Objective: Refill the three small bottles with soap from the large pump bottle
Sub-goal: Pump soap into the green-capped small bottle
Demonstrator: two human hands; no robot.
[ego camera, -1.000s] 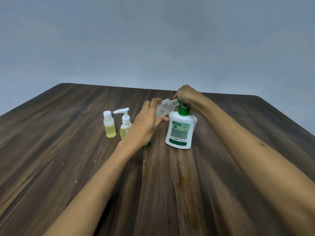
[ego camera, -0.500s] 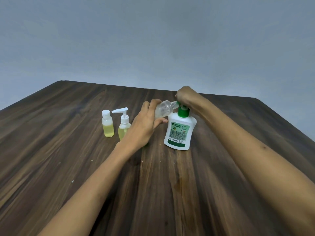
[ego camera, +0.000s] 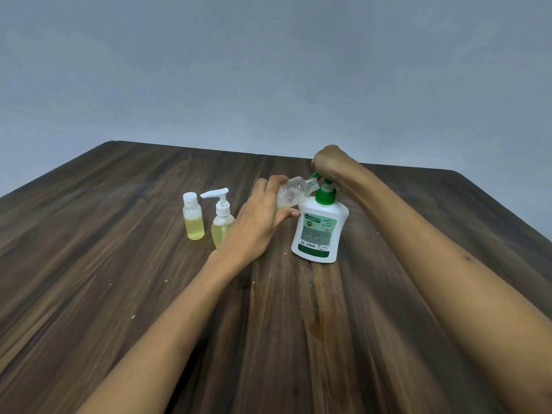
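I see left hand (ego camera: pixel 257 225) gripping tilted clear bottle (ego camera: pixel 294 191) at nozzle | right hand (ego camera: pixel 330 162) closed over pump (ego camera: pixel 324 183), frame centre | bottle (ego camera: pixel 321 231) upright

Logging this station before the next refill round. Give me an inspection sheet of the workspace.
Surface: dark wood table, a few pale specks on it.
Job's things: large pump bottle upright, white with green pump; clear small bottle tilted, its mouth at the pump spout, almost empty; capped small bottle and small pump bottle upright at left, both holding yellow liquid.
Clutter: nothing seen beyond the specks.
Grippers: left hand fingers wrapped around the clear small bottle; right hand on top of the pump head.
Cables: nothing seen.
Surroundings: plain grey-blue wall.
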